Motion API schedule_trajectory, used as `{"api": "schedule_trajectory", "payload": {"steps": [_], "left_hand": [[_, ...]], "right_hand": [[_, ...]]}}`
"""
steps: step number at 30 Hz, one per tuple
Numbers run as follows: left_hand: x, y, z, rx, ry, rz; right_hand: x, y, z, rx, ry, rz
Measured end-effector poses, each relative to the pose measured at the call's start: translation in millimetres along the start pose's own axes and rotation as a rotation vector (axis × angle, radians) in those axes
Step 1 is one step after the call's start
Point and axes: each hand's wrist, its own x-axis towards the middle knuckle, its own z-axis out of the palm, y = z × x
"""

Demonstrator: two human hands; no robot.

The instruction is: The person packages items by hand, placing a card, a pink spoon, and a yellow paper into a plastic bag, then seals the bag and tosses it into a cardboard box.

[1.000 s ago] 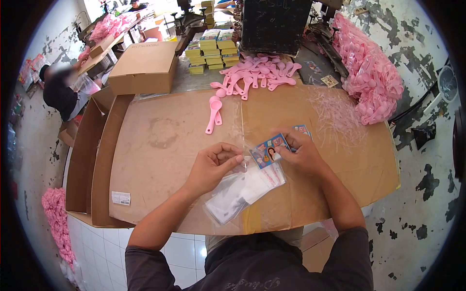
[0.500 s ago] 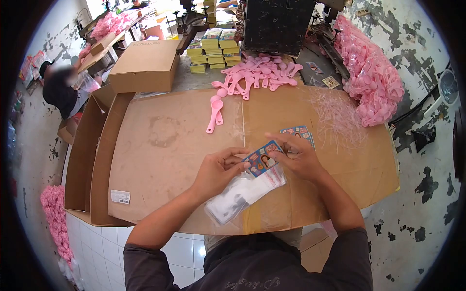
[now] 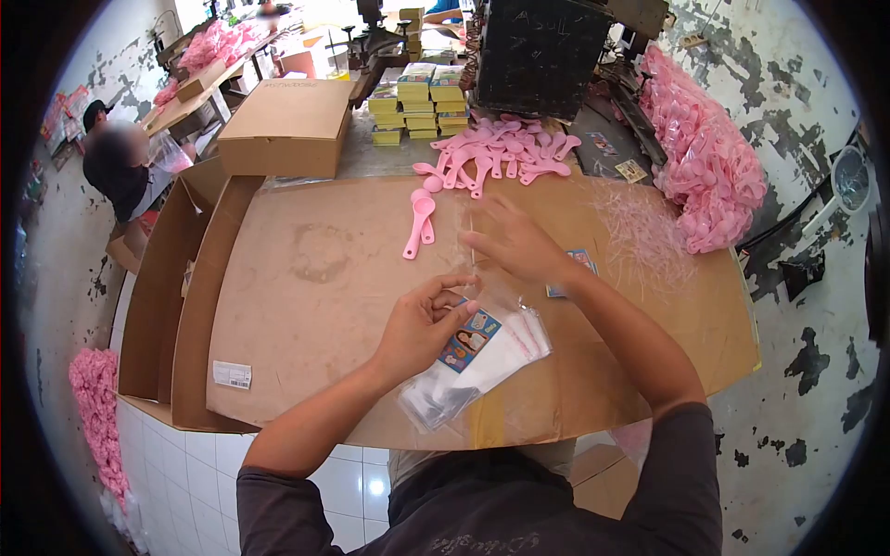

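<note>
My left hand pinches a small blue printed card between thumb and fingers, tilted over a pile of clear plastic bags. White and reddish print shows on some of the bags. Above the cardboard, my right hand reaches forward with its fingers apart and nothing in them. Two pink measuring spoons lie together to the left of its fingertips. More blue cards are partly hidden behind my right wrist. A heap of pink spoons lies farther back.
A closed cardboard box and stacks of yellow-edged cards stand at the back. An open long carton flanks the left edge. Bagged pink spoons and plastic shreds are at right. A person sits far left.
My right hand has let go of the card and moved forward toward the pink spoons. The card, now in my left hand alone, has turned steeper and come lower over the bags.
</note>
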Motion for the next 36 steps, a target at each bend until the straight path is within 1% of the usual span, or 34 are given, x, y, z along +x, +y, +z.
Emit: {"api": "schedule_trajectory", "payload": {"steps": [1, 2, 5, 8, 11, 12, 13, 15, 16, 17, 19, 22, 25, 26, 29, 30, 33, 36], "left_hand": [[1, -2, 0, 0.001, 0.029, 0.014], [2, -5, -3, 0.032, 0.012, 0.035], [1, -6, -10, 0.115, -0.030, 0.068], [0, 0, -11, 0.162, -0.033, 0.068], [1, 1, -12, 0.146, -0.039, 0.043], [1, -1, -12, 0.156, -0.045, 0.043], [1, -2, -12, 0.166, -0.053, 0.044], [3, -2, -13, 0.193, -0.064, 0.049], [3, -1, -13, 0.210, -0.066, 0.053], [2, -1, -12, 0.225, -0.068, 0.055], [2, 1, -12, 0.228, -0.062, 0.044], [3, -6, -12, 0.220, -0.042, 0.067], [3, -6, -12, 0.232, -0.031, 0.078], [3, -5, -11, 0.240, -0.030, 0.078], [5, -11, -12, 0.200, -0.043, 0.054], [5, -12, -13, 0.182, -0.052, 0.046], [5, -12, -13, 0.135, -0.082, 0.018], [5, -10, -16, 0.109, -0.109, 0.002]], "right_hand": [[23, 3, 8, -0.095, -0.014, -0.015], [46, 9, 18, -0.189, -0.024, -0.031], [99, 26, 62, -0.531, 0.010, -0.212], [134, 35, 79, -0.617, -0.179, -0.179], [167, 61, 62, -0.630, -0.335, 0.024], [168, 61, 48, -0.666, -0.362, 0.120], [168, 67, 40, -0.630, -0.371, 0.152], [163, 79, 23, -0.560, -0.384, 0.220], [156, 86, 23, -0.520, -0.284, 0.198], [151, 93, 21, -0.513, -0.325, 0.187], [135, 79, 8, -0.500, -0.403, 0.166], [103, 63, -1, -0.465, -0.393, 0.147], [59, 56, -2, -0.596, -0.341, 0.076], [44, 58, 0, -0.580, -0.277, 0.036], [14, 54, -9, -0.455, -0.294, -0.109], [7, 42, -17, -0.456, -0.343, -0.123], [-17, 30, -24, -0.471, -0.306, -0.166], [-31, 15, -41, -0.257, -0.246, -0.170]]}}
